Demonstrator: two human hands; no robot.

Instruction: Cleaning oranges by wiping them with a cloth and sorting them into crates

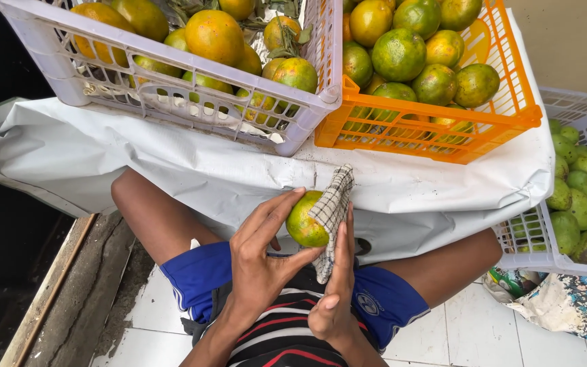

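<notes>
1. The left hand (261,261) has its grip closed around a green-yellow citrus fruit (305,221), fingers curled over the top at 11 o'clock and the thumb under it at 5 o'clock.
2. The right hand (338,285) presses a checked cloth (332,214) flat against the fruit's 3 o'clock side; its fingers are stretched straight rather than curled, so the grip is a pinning hold on the cloth.
3. The cloth drapes over the fruit's right half, one corner sticking up at 12 o'clock and the other end hanging down at 6 o'clock.
4. The fruit sits in mid-frame, held above the person's lap, just in front of the edge of a white sheet (171,163).
5. Below the hands, at 6 o'clock, show blue shorts (195,278) and a black shirt with red and white stripes (280,340); bare knees spread toward 9 and 3 o'clock.
6. On the sheet at 11 o'clock stands a white plastic crate (307,115) of orange and green citrus with some leaves.
7. Touching it, at 1 o'clock, is an orange plastic crate (511,109) filled with mostly green citrus.
8. At 3 o'clock, lower down, another white crate (531,245) holds smaller green fruit, with a floral cloth (579,306) beneath it on the white tiled floor (463,333).
</notes>
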